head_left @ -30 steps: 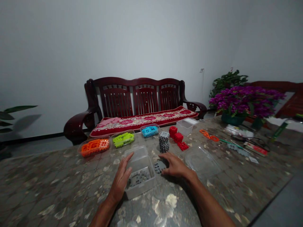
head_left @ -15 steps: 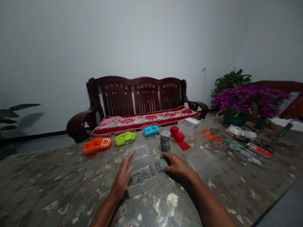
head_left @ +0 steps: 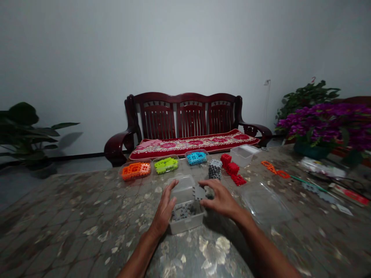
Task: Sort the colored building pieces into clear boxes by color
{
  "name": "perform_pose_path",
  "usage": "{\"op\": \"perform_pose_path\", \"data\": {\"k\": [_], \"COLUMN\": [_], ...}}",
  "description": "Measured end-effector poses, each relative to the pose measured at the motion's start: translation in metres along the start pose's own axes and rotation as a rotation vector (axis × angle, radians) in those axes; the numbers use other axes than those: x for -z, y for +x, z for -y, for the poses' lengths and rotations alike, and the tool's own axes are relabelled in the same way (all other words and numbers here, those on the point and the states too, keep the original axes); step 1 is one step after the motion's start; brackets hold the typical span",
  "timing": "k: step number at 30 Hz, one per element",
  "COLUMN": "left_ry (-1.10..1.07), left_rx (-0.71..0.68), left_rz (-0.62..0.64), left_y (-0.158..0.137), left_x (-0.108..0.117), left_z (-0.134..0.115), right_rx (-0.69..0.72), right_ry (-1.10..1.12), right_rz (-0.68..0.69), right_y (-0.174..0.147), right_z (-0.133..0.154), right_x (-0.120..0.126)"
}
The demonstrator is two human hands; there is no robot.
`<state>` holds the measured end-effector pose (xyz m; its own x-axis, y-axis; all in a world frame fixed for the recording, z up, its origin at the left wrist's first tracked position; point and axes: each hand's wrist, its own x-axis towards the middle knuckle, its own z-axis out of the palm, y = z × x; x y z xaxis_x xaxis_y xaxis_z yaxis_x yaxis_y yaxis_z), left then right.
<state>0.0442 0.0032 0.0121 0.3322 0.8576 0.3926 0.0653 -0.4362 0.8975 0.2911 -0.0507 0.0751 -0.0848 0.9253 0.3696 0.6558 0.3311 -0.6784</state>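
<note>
Gray piece (head_left: 199,192): flat, thin plate, matte, squarish, square teeth and notches along its edges. Sits just below frame center, raised above the far right part of the clear box (head_left: 187,224). Broad face turned to the camera, teeth pointing left and down; right edge partly hidden by fingers. Near-square outline, so no clear long axis.

Right hand (head_left: 222,199), right of center: grip narrowed to the plate's width, thumb below and fingers above, piece pinched between them. Left hand (head_left: 164,211), lower center-left: grip loosely spread, thumb apart from fingers, nothing in it; beside the box's left wall, contact hard to tell.

More gray pieces (head_left: 182,211) lie jumbled in the near part of the box, details too small to read. Gray stack (head_left: 215,170) stands upright on the surface (head_left: 116,227), long axis vertical, right of center. Red blocks (head_left: 232,168) just right of it, row slanting down to the right. Boxes of orange pieces (head_left: 135,170), lime pieces (head_left: 166,165) and blue pieces (head_left: 197,157) line up center-left to center. Clear lid (head_left: 266,204) lies flat, lower right.
</note>
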Motion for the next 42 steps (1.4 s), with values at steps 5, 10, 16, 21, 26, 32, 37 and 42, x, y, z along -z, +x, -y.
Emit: {"op": "perform_pose_path", "data": {"k": [5,10,16,21,26,32,37,42], "left_ry": [-0.097,-0.091,-0.021,0.004,0.005,0.031,0.040,0.019], "left_rx": [-0.024,-0.044,-0.036,-0.019,-0.023,-0.022,-0.025,-0.034], "left_rz": [-0.003,0.003,0.010,-0.010,-0.002,0.002,0.015,0.009], "left_y": [-0.001,-0.001,-0.001,0.000,0.001,0.001,0.001,0.000], "left_x": [-0.004,-0.005,-0.002,-0.001,-0.001,0.000,0.000,-0.001], "left_z": [0.002,0.004,0.005,0.003,0.004,0.003,0.000,-0.002], "right_rx": [0.140,0.171,-0.129,-0.173,-0.211,-0.260,-0.284,-0.208], "right_ry": [-0.154,-0.034,-0.015,-0.058,-0.152,-0.237,-0.181,-0.020], "right_rz": [0.143,0.075,-0.156,0.050,0.224,0.299,0.225,0.022], "right_y": [0.013,0.018,0.011,0.002,-0.005,-0.006,-0.005,0.003], "right_z": [0.024,0.008,-0.045,-0.068,-0.064,-0.059,-0.066,-0.052], "right_x": [-0.018,-0.031,-0.018,-0.005,-0.003,-0.002,0.000,0.009]}}
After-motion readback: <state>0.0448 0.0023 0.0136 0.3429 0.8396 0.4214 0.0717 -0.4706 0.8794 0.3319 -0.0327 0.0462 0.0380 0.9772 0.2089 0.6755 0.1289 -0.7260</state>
